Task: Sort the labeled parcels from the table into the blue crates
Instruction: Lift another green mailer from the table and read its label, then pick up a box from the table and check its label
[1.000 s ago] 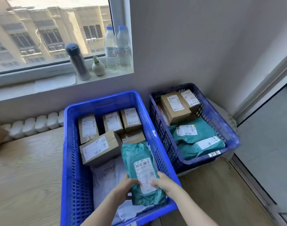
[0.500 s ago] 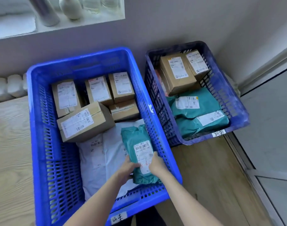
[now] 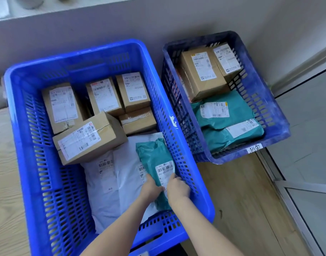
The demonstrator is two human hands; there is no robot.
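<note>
Teal parcel [image 3: 153,157] down inside the bright blue crate [image 3: 17,137]!
Gripped at its near end by left hand [image 3: 151,187] and right hand [image 3: 178,188], curled round it; lying over a white mailer [image 3: 121,191], apparently touching the crate's right wall.

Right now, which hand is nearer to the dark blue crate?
Right. The right hand grips the teal parcel on its side toward the dark blue crate; the left hand grips the opposite side, farther from it.
</note>
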